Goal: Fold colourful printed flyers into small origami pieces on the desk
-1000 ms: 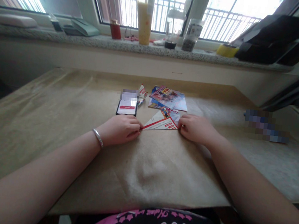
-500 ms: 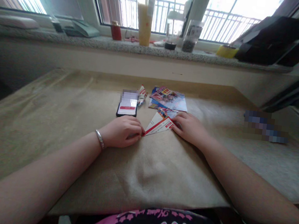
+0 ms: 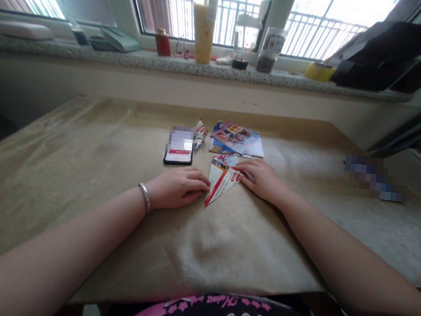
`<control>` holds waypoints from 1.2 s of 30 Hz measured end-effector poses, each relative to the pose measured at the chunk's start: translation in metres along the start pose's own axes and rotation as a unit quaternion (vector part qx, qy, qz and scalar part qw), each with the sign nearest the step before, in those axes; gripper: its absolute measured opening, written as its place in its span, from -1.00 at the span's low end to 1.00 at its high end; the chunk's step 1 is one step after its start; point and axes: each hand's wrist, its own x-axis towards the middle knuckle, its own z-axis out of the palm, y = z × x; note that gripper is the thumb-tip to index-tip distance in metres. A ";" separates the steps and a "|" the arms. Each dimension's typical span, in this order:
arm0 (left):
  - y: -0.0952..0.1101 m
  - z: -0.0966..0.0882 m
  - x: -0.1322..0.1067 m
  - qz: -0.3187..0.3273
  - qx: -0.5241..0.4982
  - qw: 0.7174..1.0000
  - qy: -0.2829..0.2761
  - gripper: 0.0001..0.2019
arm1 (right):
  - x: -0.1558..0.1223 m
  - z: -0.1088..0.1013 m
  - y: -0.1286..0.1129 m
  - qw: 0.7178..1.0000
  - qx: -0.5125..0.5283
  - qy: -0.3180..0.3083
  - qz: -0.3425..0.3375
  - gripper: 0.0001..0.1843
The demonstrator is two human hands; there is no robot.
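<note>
A folded paper (image 3: pixel 223 186), white with red bands and a coloured printed part, lies on the table with a pointed end towards me. At its left edge are the fingertips of my left hand (image 3: pixel 182 188), bent and closed on the edge, with the thumb mostly hidden. My right hand (image 3: pixel 263 179) grips the opposite edge, thumb and fingers together on the paper. Just beyond my left hand a phone (image 3: pixel 179 155) lies with its screen lit. Beside the phone stands a small folded paper piece (image 3: pixel 200 132) with red and white stripes. Colourful printed sheets (image 3: pixel 248 141) lie overlapped behind the paper.
A brown cover spreads over the table (image 3: pixel 109 248). A blurred blue object (image 3: pixel 373 179) lies at the right. On the windowsill (image 3: pixel 141 61) stand a tall yellow-filled cup (image 3: pixel 202 35), clear containers (image 3: pixel 270 50), a red jar (image 3: pixel 163 43) and a black bag (image 3: pixel 377 60).
The folded paper has turned, its point swinging from the left towards me. My left hand has shifted slightly right, from the point to the left edge. My right hand stays nearly in place.
</note>
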 end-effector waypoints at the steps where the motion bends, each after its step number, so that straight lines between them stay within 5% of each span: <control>1: -0.001 0.001 0.000 0.002 0.006 1.000 0.002 -0.73 | 0.001 0.002 0.000 1.000 0.008 0.002 0.000 -0.72; 13: -0.002 0.001 0.000 0.013 0.035 0.999 0.003 -0.70 | -0.002 -0.004 0.001 0.983 0.184 0.000 0.030 -0.80; 17: -0.003 0.001 -0.001 0.017 0.035 0.999 0.009 -0.71 | -0.002 -0.010 0.000 0.976 0.214 -0.015 0.029 -0.66; 25: -0.002 0.000 0.001 0.010 0.023 1.000 0.004 -0.69 | -0.008 -0.015 -0.002 0.987 0.154 -0.052 0.006 -0.87; 31: 0.000 0.001 0.001 -0.008 0.021 1.000 0.008 -0.69 | -0.007 -0.014 -0.003 0.994 0.082 -0.075 -0.013 -0.63; 36: 0.004 -0.001 0.001 -0.001 0.003 1.000 -0.004 -0.68 | -0.004 -0.005 0.000 0.996 0.044 -0.063 -0.042 -0.63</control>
